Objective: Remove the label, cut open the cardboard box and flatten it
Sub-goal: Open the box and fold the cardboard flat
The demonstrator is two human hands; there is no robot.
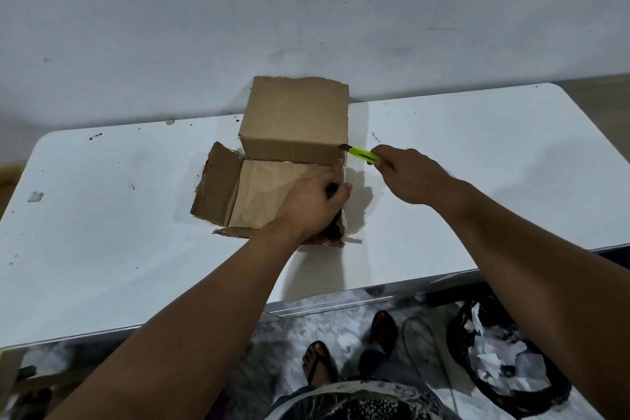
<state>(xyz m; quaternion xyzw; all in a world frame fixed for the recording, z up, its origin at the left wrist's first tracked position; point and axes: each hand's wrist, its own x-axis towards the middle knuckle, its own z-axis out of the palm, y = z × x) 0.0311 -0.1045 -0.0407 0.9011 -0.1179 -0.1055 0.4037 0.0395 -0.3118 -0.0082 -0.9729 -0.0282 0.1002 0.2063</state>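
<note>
Head view looks down on a white table (102, 232) set against a pale wall (306, 10), with small dark marks dotted over the tabletop. Near the middle of the table sits the cardboard box (296, 119), partly cut open: a side flap (216, 184) lies folded out to the left, a panel (262, 194) lies nearly flat toward the person, and the far part stands upright against the wall. On that flat panel the left hand (313, 204) presses down, fingers curled over its right edge. Just right of the box, the right hand (409, 174) grips a yellow-green cutter (363, 155), closed around its handle, with the blade end touching the box's right corner. Below the table edge, feet in sandals (320, 361) stand on a mottled floor, and a black bin (504, 365) holding crumpled paper sits at the right.
</note>
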